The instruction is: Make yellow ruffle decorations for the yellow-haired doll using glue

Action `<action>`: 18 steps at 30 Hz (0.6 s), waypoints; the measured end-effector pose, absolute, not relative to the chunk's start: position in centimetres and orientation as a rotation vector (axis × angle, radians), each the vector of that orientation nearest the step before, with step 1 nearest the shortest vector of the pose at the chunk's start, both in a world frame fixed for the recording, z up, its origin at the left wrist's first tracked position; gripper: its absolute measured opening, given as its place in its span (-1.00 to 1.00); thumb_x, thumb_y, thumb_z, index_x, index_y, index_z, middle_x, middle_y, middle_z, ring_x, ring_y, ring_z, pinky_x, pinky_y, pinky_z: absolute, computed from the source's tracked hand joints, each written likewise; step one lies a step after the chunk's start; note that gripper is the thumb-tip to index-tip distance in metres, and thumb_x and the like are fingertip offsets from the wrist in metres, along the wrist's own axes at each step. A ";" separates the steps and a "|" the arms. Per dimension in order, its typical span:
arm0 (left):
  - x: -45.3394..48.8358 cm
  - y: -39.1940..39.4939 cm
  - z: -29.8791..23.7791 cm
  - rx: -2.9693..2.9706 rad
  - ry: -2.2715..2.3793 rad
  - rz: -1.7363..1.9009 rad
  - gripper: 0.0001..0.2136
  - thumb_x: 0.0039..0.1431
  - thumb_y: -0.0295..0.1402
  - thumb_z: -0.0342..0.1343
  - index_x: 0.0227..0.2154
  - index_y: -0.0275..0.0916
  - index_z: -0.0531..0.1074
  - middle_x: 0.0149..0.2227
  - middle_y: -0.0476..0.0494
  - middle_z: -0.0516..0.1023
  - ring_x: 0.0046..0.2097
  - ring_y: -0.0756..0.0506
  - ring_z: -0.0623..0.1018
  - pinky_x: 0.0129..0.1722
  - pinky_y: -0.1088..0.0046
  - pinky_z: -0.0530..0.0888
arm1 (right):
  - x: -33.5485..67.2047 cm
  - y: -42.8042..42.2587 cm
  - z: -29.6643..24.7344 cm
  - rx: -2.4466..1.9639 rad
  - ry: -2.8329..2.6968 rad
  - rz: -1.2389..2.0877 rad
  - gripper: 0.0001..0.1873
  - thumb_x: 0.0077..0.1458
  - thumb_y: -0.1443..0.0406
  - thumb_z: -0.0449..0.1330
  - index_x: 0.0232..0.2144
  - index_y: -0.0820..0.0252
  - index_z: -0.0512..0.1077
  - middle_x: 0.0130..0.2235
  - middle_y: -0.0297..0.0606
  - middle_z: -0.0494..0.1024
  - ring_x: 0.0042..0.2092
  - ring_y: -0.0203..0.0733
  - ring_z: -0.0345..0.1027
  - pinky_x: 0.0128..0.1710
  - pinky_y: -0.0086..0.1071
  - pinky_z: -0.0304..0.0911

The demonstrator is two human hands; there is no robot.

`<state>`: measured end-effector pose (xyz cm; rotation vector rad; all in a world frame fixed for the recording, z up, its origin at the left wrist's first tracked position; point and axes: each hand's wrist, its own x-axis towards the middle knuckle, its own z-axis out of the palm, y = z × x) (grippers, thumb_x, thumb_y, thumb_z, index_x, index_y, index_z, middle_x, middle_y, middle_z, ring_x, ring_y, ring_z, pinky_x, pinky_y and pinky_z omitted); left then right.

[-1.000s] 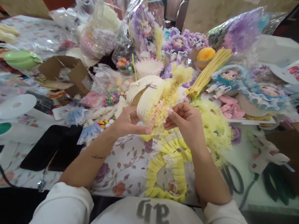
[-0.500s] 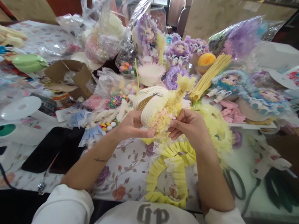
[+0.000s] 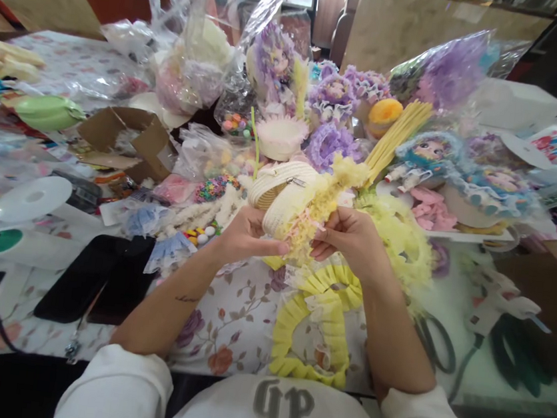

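My left hand [image 3: 245, 235] is closed around a small cream woven basket [image 3: 280, 192], held above the flowered tablecloth [image 3: 230, 324]. A strip of yellow and pink ruffled lace trim [image 3: 316, 206] runs along the basket's side and sticks up behind it. My right hand [image 3: 350, 237] pinches that trim against the basket with its fingers curled. Beneath both hands lies a ring of pleated yellow ribbon [image 3: 316, 321].
Dolls in purple and blue frills [image 3: 332, 94], bags of craft stuff, a bundle of yellow sticks [image 3: 392, 138] and a torn cardboard box [image 3: 125, 138] crowd the far table. A black phone [image 3: 94, 278] lies left, scissors [image 3: 437, 344] and a glue gun [image 3: 493, 304] right.
The basket has tilted a little and the trim's free end has swung right. My right-hand fingers have shifted along the trim. Both hands stay in nearly the same place.
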<state>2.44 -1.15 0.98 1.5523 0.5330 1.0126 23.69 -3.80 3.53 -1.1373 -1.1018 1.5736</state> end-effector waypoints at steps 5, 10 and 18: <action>2.1 -1.0 0.9 1.543 0.578 0.959 -0.68 -0.12 -0.18 0.45 -0.60 -0.33 0.52 -0.57 -0.09 0.50 -0.50 -0.01 0.42 -0.50 0.48 0.36 | 23.5 -3.7 3.1 -1.138 -1.100 1.575 -0.45 -0.39 0.16 0.58 -0.61 0.19 0.26 -0.62 -0.31 0.59 -0.59 -0.18 0.53 -0.64 -0.51 0.45; 1.9 -0.8 0.5 1.484 0.559 0.923 -0.71 -0.12 -0.22 0.45 -0.54 -0.34 0.52 -0.53 -0.09 0.50 -0.47 -0.02 0.43 -0.46 0.48 0.38 | 23.5 -3.7 3.1 -1.122 -1.136 1.579 -0.44 -0.34 0.15 0.57 -0.58 0.18 0.24 -0.61 -0.33 0.59 -0.60 -0.19 0.52 -0.65 -0.50 0.44; 1.1 -0.4 0.6 1.451 0.511 0.846 -0.72 -0.13 -0.27 0.45 -0.49 -0.33 0.50 -0.51 -0.07 0.48 -0.45 0.00 0.42 -0.44 0.53 0.36 | 23.5 -3.9 3.8 -1.169 -1.190 1.600 -0.42 -0.30 0.06 0.54 -0.55 0.16 0.21 -0.63 -0.36 0.56 -0.62 -0.22 0.50 -0.67 -0.51 0.41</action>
